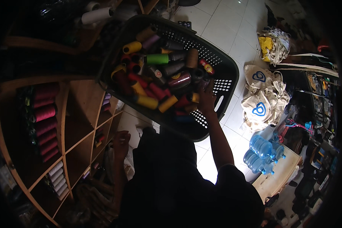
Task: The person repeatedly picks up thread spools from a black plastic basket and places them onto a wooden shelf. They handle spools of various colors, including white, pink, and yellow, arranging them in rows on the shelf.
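A dark plastic basket point(228, 68) with perforated walls holds many thread spools in several colours, among them a bright green spool point(157, 59), a yellow spool point(147, 102) and a brown spool point(192, 58). My right hand point(207, 101) reaches over the basket's near right side. Its fingers close around a dark thread spool point(204, 82) lying among the others; shadow partly hides the grip. My left hand point(121, 143) hangs low beside the wooden shelf, below the basket. Its fingers are loosely bent and apart, with nothing seen in them.
On my left, a wooden shelf point(65, 114) with square compartments holds red spools point(45, 113) and white spools point(57, 178). Cream cloth bags point(263, 100) lie on the tiled floor point(231, 36) at right. Blue water bottles point(260, 148) stand near a pale board point(281, 171).
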Demonstrator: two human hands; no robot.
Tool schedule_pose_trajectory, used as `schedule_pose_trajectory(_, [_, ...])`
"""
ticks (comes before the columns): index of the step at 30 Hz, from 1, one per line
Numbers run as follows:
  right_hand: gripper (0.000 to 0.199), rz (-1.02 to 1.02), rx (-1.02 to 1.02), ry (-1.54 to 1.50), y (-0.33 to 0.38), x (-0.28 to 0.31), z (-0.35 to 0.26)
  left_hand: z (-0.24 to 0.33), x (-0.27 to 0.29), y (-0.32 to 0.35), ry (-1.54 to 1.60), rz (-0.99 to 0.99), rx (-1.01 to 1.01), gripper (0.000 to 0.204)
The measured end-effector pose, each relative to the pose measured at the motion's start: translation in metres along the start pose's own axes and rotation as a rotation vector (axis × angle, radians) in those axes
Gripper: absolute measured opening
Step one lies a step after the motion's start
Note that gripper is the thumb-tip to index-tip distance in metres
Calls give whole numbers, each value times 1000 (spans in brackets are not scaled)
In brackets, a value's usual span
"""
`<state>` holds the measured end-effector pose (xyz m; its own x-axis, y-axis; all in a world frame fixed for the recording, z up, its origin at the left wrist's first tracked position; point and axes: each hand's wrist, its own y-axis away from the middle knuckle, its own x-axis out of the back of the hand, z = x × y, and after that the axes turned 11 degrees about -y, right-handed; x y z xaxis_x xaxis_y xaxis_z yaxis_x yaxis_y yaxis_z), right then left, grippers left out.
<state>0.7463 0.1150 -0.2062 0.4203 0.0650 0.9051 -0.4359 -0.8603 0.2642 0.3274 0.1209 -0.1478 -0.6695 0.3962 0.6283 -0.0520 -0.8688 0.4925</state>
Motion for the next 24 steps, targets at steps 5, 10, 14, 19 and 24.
schedule_pose_trajectory(5, [69, 89, 263, -194, -6, -18, -18, 4, -1, -1, -2, 13, -28, 19])
schedule_pose_trajectory(10, [54, -236, 301, -762, -21, -37, -147, 10, 7, -2, -53, 10, -23, 21])
schedule_pose_trajectory(14, [54, 97, 368, -766, -27, -54, -240, 20, 12, 1, -38, 38, 1, 22])
schedule_pose_trajectory(19, [52, 153, 264, -732, -24, -60, -258, 2, 15, 4, 69, 88, -10, 20])
schedule_pose_trajectory(24, [53, 182, 336, -928, -23, -65, -227, -7, 18, 1, 46, 89, -18, 20])
